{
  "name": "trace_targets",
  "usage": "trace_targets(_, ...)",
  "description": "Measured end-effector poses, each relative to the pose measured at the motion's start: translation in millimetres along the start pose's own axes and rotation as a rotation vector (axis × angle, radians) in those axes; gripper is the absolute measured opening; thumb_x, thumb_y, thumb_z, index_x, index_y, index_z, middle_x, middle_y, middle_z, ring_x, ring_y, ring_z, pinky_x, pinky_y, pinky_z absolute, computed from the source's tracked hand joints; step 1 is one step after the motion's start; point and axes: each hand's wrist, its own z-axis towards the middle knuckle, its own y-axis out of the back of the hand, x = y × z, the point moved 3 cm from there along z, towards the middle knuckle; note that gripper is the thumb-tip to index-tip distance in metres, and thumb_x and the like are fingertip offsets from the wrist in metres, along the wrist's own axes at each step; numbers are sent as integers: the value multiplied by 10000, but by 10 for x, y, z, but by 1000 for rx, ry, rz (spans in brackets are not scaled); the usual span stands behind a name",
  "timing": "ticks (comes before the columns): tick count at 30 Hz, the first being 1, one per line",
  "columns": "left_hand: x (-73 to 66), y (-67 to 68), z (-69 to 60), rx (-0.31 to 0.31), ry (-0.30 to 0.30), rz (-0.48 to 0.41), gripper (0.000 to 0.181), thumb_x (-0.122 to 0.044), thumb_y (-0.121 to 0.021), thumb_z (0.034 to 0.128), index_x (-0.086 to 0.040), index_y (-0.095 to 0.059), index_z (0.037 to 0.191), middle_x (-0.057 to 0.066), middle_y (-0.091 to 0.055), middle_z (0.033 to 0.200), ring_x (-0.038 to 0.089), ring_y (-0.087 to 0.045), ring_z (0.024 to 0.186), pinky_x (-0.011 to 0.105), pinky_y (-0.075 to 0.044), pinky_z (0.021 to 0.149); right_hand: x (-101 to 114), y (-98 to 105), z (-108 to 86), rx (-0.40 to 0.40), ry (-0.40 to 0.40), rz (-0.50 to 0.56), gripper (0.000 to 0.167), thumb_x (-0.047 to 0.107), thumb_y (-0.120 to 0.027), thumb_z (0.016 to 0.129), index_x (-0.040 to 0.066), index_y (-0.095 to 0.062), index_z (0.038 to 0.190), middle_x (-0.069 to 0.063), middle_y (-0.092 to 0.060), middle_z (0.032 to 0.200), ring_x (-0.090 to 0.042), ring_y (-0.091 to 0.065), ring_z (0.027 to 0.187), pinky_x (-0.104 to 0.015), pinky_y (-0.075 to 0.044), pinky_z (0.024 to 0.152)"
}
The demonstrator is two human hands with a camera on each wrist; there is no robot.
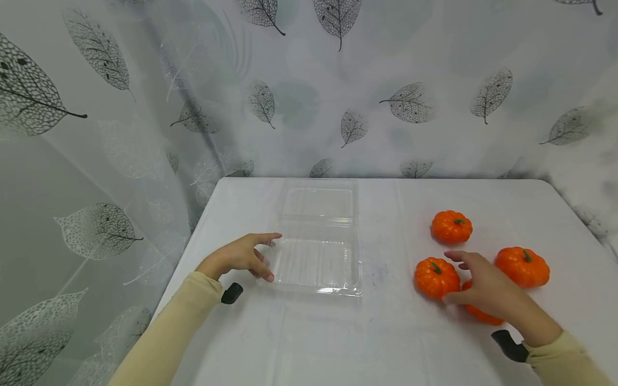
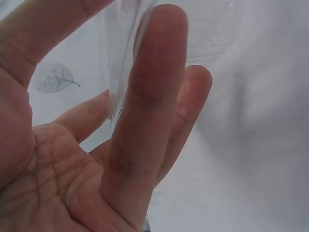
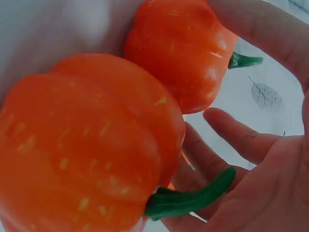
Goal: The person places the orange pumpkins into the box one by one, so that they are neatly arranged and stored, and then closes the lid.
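Note:
A clear plastic clamshell box point(image 1: 311, 262) lies unfolded on the table, its lid half at the back. My left hand point(image 1: 246, 257) is at the box's left edge, thumb and fingers spread. In the left wrist view, its fairly straight fingers point(image 2: 145, 111) touch the clear plastic wall point(image 2: 120, 82). On the right, my right hand point(image 1: 487, 289) hovers with spread fingers beside an orange toy pumpkin point(image 1: 436, 277) with a green stem. Another pumpkin point(image 1: 485, 315) is partly hidden under that hand; it looms large in the right wrist view. Firm contact cannot be told.
Two more orange pumpkins stand near the right hand: one pumpkin point(image 1: 451, 227) farther back, one pumpkin point(image 1: 523, 267) to the right. The white table point(image 1: 328, 343) meets a leaf-print curtain point(image 1: 299, 107) behind and at the left.

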Motion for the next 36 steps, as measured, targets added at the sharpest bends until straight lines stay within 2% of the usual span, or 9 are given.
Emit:
trace_targets(8, 22, 0, -1, 7, -1, -3, 1066, -31, -926, 669, -176, -380, 1572, 171, -440, 1482, 237, -693, 771, 370, -587, 713, 101, -89, 24, -63, 30, -191, 1005, 410, -950, 624, -61, -499, 1389, -304, -577, 1271, -485, -540, 1113, -674, -456, 915)
trace_targets(15, 54, -1, 11, 7, -3, -30, 1023, -11, -897, 706, -182, -380, 1573, 171, -430, 1494, 241, -687, 772, 374, -587, 721, 164, -157, 40, -114, 43, -243, 951, 362, -944, 634, -80, -511, 1355, -318, -591, 1229, -501, -534, 1061, -673, -428, 927)
trace_targets(21, 80, -14, 21, -14, -16, -36, 1001, 17, -882, 711, -163, -393, 1565, 181, -437, 1493, 235, -676, 753, 380, -592, 700, 187, -203, 63, -116, 32, -255, 935, 362, -936, 645, -61, -512, 1364, -323, -569, 1267, -543, -490, 1114, -700, -384, 964)
trace_targets(28, 74, -22, 14, -22, -13, -39, 981, 44, -863, 720, -157, -400, 1561, 180, -440, 1496, 236, -679, 752, 376, -593, 697, 245, -223, 56, -147, 81, -259, 928, 384, -930, 655, -42, -517, 1368, -318, -552, 1283, -520, -455, 1125, -691, -370, 976)
trace_targets(36, 94, -33, 26, -16, -6, -45, 994, 48, -864, 720, -172, -391, 1567, 173, -433, 1501, 241, -683, 754, 380, -594, 695, 377, -237, 62, -120, 117, -117, 925, 416, -893, 726, -31, -478, 1422, -279, -508, 1327, -457, -500, 1163, -669, -444, 951)
